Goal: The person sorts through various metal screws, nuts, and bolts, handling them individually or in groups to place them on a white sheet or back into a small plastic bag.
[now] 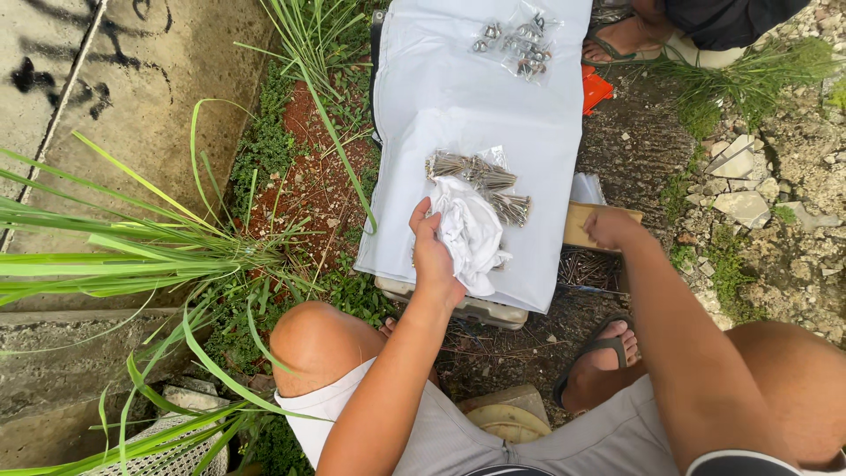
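Observation:
My left hand [434,256] grips a crumpled white rag [470,231] that lies on a white sheet [467,106] spread over a low box. Just beyond the rag lies a pile of long metal nails [483,181], partly on clear plastic. My right hand [610,226] rests off the sheet's right edge on a brown cardboard piece [577,225], fingers curled over it. At the far end of the sheet sits a clear bag of metal nuts and bolts [520,42].
Another person's sandalled foot [621,40] is at the top right by an orange object [596,88]. More nails [589,269] lie below the cardboard. Tall grass [132,256] and a concrete slab [106,88] fill the left; rubble [749,194] lies right.

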